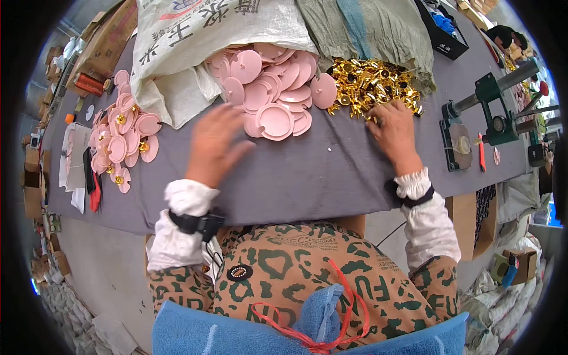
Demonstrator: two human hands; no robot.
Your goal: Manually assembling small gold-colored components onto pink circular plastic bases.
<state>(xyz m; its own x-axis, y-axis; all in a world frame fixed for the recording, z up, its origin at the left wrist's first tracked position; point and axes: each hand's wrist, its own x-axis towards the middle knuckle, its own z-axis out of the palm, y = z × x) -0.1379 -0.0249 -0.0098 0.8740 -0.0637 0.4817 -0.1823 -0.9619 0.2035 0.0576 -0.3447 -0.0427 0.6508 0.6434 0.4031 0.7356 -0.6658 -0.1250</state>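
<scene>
Pink round lids [275,120], each with a small notch in its rim, spill from a white woven sack [177,77] at the far middle of the table. Just left of that heap is my left hand [216,145], blurred, with thumb and fingers apart and nothing seen in it. To the right, small shiny gold parts [370,83] pour from a grey-green woven sack [373,29]. My right hand [393,130] reaches the near edge of the gold heap with its fingers curled down; what they pinch is hidden. At the left, a pile of pink lids [117,149] bears several gold pieces on top.
A green hand press [497,112] stands at the right, near a red-handled tool [481,155]. A black box [442,29] sits at the far right. Cardboard boxes [106,47] line the far left. A blue towel [236,337] lies across my lap.
</scene>
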